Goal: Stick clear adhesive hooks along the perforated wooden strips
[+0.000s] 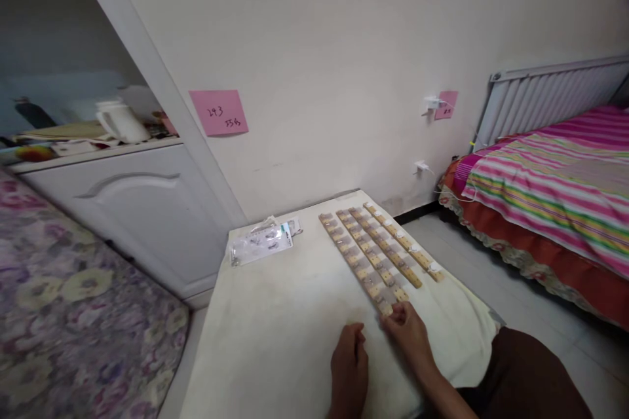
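Note:
On the pale tabletop lie several narrow wooden strips, side by side and slanting toward me. The leftmost wooden strip (pixel 352 263) carries a row of clear patches with small pieces on them that are too small to name. At its near end my right hand (pixel 409 332) pinches the strip's tip between thumb and fingers. Similar patches line the two middle strips, while the rightmost strip (pixel 403 239) bears small white pieces. My left hand (pixel 350 361) rests on the table to the left, its fingers curled in; what they hold, if anything, is hidden.
Clear plastic packaging (pixel 260 243) lies at the table's far left corner. Behind stands a wall with pink notes (pixel 219 113) and plugged-in chargers (pixel 432 103). A white cabinet (pixel 128 209) and flowered cloth (pixel 73 314) are left; a bed (pixel 550 183) is right.

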Demonstrator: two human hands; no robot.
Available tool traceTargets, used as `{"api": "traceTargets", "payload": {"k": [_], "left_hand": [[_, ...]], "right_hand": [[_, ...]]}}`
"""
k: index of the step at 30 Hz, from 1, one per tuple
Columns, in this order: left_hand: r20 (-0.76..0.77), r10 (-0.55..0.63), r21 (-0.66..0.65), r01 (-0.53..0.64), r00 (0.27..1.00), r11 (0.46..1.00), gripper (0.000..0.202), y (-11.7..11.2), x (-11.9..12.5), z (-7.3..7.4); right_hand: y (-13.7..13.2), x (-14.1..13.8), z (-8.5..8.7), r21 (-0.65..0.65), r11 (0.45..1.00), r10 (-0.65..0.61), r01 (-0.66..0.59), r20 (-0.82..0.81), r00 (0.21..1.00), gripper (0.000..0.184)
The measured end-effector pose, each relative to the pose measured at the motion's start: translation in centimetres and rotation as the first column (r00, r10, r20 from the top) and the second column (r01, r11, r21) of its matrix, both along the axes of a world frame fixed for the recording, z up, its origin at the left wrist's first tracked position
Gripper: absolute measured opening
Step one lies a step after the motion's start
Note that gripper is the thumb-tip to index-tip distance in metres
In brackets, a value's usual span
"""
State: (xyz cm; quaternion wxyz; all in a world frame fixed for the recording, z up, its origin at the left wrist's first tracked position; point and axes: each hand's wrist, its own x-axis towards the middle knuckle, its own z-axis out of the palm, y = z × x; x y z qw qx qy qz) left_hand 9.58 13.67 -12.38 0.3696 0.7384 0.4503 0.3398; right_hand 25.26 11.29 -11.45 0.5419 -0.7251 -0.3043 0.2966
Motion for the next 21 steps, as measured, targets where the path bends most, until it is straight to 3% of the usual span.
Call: {"api": "traceTargets", "payload": {"k": [4,9,12,21], "left_hand": [[-0.010,0.004,-0.007,-0.004,1.000,1.000,0.032,0.02,-0.02,-0.20],[-0.013,0.001,-0.008,-0.001,1.000,1.000,0.032,-0.10,-0.05,-0.31],[-0.011,-0.001,-0.001,0.001,1.000,1.000,0.032,-0.16,-0.07,-0.25],[-0.008,-0.006,0.004,0.006,1.000,1.000,0.035,-0.28,-0.10,-0.02]], "right_hand": [[0.42,0.00,-0.52,0.082,0.996,0.002,0.029,-0.358,0.934,0.036],[0.28,-0.04,-0.94,0.135,0.989,0.039,0.064,-0.646,0.762,0.051],[0.10,-0.01,-0.70,0.149,0.987,0.072,0.054,-0.724,0.686,0.052],[0.44,0.60,-0.32,0.121,0.990,0.138,-0.070,-0.762,0.633,0.037]]}}
